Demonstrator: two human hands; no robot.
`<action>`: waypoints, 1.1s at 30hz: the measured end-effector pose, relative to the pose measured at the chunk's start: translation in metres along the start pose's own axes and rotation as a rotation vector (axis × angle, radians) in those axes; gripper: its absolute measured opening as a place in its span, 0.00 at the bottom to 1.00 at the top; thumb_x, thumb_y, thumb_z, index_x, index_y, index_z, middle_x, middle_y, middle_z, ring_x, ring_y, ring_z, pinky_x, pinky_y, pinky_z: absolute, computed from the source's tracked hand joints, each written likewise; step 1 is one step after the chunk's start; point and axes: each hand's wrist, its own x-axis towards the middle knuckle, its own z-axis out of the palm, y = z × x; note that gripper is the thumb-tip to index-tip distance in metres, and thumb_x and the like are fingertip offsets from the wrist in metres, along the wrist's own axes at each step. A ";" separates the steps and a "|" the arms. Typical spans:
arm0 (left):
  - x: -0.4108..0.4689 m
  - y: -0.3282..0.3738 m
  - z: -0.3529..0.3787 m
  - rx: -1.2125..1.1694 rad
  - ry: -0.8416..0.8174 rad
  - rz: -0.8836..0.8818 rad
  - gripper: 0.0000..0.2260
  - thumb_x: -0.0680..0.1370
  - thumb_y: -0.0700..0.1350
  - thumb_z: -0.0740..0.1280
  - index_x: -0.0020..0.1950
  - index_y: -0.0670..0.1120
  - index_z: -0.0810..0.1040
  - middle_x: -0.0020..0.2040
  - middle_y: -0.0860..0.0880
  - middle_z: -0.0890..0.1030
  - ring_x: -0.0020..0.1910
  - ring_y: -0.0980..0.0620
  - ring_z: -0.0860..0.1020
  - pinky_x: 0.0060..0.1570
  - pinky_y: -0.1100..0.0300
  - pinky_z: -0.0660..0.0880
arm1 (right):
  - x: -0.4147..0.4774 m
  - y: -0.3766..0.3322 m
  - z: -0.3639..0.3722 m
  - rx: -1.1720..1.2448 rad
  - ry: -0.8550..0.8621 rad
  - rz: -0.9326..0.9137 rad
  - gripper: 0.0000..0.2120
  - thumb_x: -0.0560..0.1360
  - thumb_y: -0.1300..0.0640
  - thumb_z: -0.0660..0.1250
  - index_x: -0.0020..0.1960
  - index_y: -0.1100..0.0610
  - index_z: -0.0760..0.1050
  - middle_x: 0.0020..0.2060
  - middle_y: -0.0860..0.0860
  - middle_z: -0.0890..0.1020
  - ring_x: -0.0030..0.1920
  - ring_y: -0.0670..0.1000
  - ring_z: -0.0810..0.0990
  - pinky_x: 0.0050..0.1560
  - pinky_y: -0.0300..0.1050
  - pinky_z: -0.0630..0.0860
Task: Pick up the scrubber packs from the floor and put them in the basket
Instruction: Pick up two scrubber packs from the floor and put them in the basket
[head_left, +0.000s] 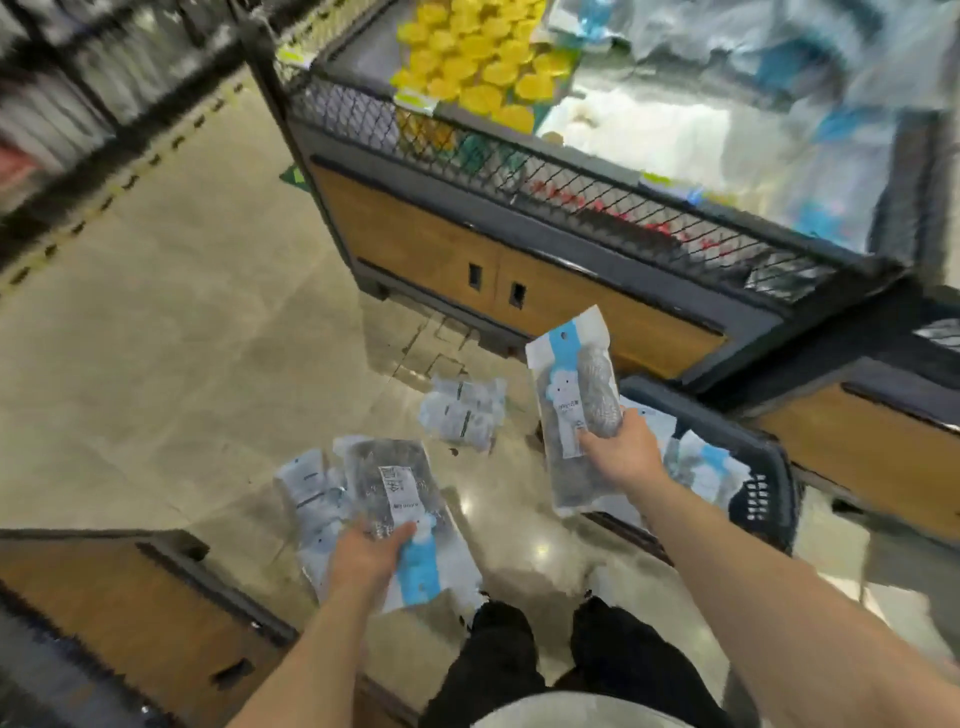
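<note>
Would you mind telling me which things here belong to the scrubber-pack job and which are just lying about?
Belongs to the job:
right hand holding a scrubber pack
left hand gripping more packs
floor pack not yet picked up
basket with packs inside

Just around:
yellow goods
mesh-walled display bin
wooden cabinet

Fig.: wearer as seen by head cam. L forearm (311, 649) & R forearm (737, 571) are bare from the lower frame edge up to the L hand (363, 558) & R hand (626, 452). Legs in black trousers (498, 654), loose w/ soft folds; a pale grey-white top (571, 714) shows as a curved strip at the bottom edge; footwear too blurred to tell.
</note>
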 end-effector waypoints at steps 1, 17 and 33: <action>-0.001 0.011 0.007 0.049 -0.014 0.038 0.35 0.56 0.66 0.79 0.52 0.44 0.78 0.50 0.48 0.84 0.48 0.45 0.83 0.52 0.49 0.79 | -0.005 0.011 -0.017 0.045 0.023 0.038 0.21 0.73 0.48 0.70 0.59 0.57 0.67 0.51 0.54 0.76 0.49 0.56 0.75 0.45 0.49 0.72; -0.180 0.119 0.190 0.184 -0.316 0.392 0.13 0.72 0.45 0.76 0.52 0.42 0.80 0.48 0.45 0.84 0.45 0.48 0.82 0.45 0.57 0.76 | -0.041 0.233 -0.215 0.437 0.300 0.302 0.17 0.75 0.52 0.70 0.59 0.57 0.70 0.50 0.53 0.77 0.49 0.56 0.77 0.46 0.47 0.73; -0.227 0.124 0.345 0.463 -0.369 0.375 0.13 0.75 0.46 0.73 0.50 0.40 0.72 0.45 0.45 0.79 0.42 0.49 0.78 0.44 0.55 0.74 | -0.048 0.353 -0.250 0.635 0.252 0.491 0.21 0.76 0.52 0.68 0.65 0.59 0.68 0.58 0.56 0.78 0.53 0.56 0.78 0.53 0.49 0.77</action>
